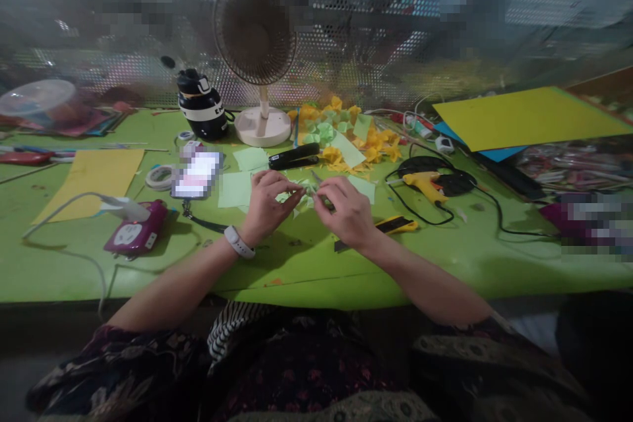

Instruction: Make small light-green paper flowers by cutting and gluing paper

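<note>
My left hand (271, 206), with a white band on its wrist, is closed in a pinch on a small crumpled piece of light green paper (307, 200). My right hand (347, 212) meets it from the other side, its fingers pressed together. A thin greyish tip pokes up by the right fingers; what they hold is mostly hidden. Light green paper squares (234, 190) lie beside and behind the hands. Just beyond them rests a black stapler (293, 156). Close to my right wrist is a yellow-and-black box cutter (397, 224).
Behind the stapler is a heap of orange and green paper flowers (346, 132). A yellow glue gun (426, 186) with a black cord lies right. At left are a phone (198, 175), a tape roll (159, 177) and a purple power adapter (137, 229). A fan (262, 126) and bottle (202, 109) stand behind.
</note>
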### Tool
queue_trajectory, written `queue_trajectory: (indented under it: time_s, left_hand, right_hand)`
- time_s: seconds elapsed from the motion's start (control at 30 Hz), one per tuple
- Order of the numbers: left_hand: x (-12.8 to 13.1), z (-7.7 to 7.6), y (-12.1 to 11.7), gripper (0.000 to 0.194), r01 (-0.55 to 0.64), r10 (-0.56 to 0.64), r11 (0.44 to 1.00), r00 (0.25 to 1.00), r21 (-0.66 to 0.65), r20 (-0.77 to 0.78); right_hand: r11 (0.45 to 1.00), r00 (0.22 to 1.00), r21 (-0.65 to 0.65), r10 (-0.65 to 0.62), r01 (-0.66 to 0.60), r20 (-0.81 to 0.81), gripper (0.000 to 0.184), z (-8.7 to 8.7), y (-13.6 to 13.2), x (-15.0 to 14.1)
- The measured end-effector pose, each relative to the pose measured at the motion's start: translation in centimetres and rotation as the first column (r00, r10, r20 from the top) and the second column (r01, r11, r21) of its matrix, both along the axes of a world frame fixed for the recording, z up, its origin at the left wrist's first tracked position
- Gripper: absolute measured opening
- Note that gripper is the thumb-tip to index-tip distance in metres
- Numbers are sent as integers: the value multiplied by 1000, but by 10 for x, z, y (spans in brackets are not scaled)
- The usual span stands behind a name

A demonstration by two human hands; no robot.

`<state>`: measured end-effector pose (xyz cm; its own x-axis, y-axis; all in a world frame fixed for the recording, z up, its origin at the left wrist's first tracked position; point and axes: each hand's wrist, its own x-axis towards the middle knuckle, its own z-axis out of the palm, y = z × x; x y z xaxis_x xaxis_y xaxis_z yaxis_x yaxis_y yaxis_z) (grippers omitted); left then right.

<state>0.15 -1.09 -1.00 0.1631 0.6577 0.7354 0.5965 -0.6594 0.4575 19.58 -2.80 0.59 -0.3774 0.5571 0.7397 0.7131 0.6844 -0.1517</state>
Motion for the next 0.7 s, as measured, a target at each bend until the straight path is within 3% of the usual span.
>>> queue_trajectory:
  time_s: [0.27, 0.7]
  left_hand:
    - [1, 1, 0, 11, 5, -6, 1000, 1000, 17, 15]
    - [1, 4, -1, 16, 7, -6, 1000, 1000, -24, 31]
  right_hand:
    - [999, 999, 41, 17, -18, 27, 11, -3, 2, 1]
    - [998, 998, -27, 55, -54, 35, 11, -1, 0, 2]
